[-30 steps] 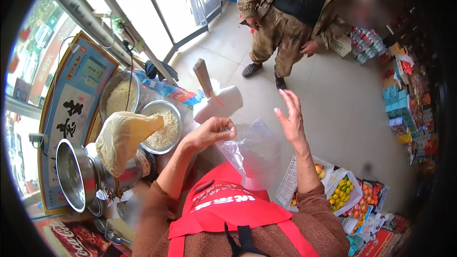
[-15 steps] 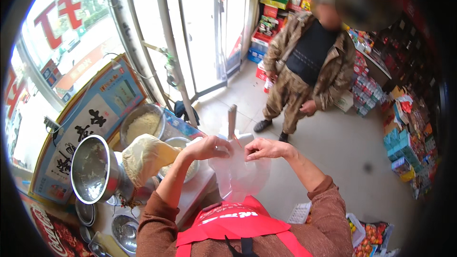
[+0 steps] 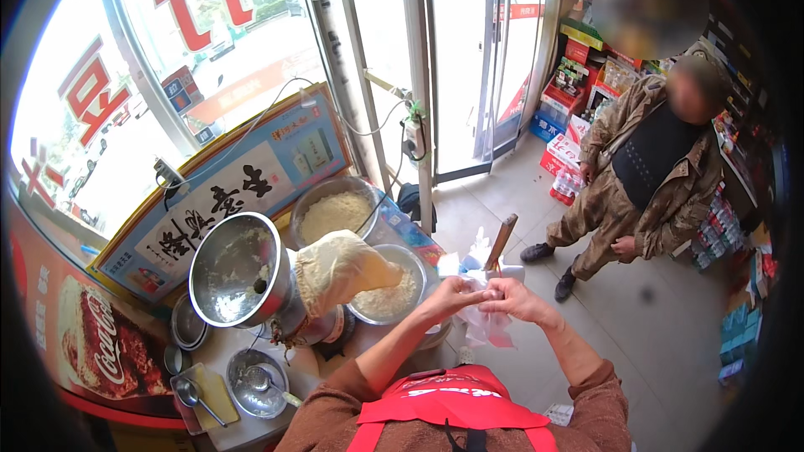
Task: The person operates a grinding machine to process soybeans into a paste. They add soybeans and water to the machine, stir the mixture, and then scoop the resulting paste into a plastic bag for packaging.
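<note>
While both hands' fingers, left hand (image 3: 452, 297), right hand (image 3: 512, 300), pinch one clear plastic bag (image 3: 486, 326), two flour bowls (image 3: 335, 211) nearby.

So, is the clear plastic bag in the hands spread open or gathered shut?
Gathered shut at the top: the left hand and right hand pinch the bag neck together, and the rest hangs below them.

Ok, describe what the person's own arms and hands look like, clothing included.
Both forearms are covered by brown knitted long sleeves pushed up short of the wrists. The left hand and right hand are bare: no gloves, rings or watch visible. A red apron sits over the chest.
</note>
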Demonstrator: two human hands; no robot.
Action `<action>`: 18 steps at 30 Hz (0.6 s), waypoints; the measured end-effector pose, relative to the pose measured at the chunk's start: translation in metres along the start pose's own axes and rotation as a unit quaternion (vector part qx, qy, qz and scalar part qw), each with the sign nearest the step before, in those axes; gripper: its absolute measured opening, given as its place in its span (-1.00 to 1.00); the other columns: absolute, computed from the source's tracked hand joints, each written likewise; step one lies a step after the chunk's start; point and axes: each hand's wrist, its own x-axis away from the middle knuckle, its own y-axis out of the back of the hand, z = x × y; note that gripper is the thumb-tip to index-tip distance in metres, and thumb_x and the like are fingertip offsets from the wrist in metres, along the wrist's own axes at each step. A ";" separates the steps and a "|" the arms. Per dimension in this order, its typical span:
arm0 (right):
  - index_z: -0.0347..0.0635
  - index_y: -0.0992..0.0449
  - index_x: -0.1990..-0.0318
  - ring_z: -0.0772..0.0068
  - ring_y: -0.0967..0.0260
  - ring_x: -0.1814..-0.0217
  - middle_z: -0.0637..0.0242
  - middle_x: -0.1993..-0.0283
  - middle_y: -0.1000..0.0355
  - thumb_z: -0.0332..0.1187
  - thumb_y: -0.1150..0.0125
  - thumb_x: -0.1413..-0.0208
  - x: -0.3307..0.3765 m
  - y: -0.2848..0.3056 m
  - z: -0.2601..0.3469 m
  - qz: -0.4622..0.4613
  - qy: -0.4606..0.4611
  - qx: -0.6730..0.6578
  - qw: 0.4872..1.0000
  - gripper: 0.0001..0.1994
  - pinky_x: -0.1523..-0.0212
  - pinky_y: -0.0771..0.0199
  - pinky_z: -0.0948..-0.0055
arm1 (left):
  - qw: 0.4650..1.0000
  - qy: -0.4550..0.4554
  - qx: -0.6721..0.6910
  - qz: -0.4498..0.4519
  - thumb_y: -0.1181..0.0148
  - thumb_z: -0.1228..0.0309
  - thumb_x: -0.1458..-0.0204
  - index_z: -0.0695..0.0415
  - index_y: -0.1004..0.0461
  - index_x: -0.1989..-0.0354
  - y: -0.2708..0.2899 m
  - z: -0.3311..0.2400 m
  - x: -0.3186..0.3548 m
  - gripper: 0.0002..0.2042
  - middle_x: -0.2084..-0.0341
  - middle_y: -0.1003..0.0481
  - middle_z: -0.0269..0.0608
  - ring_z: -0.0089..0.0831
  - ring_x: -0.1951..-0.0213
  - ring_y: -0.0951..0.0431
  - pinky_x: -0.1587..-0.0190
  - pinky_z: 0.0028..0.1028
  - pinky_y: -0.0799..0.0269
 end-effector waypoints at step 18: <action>-0.22 -0.42 0.03 0.11 -0.35 0.00 0.17 0.14 -0.43 -0.21 -0.29 -0.03 0.009 0.001 0.008 -0.035 0.076 0.193 0.978 -0.61 -0.08 -0.31 0.24 | 0.953 0.174 0.227 -0.103 -0.25 0.25 0.02 0.08 -0.48 0.44 0.021 0.030 -0.024 -0.82 0.64 -0.39 -0.44 -0.65 0.70 -0.26 0.67 -0.59 -0.06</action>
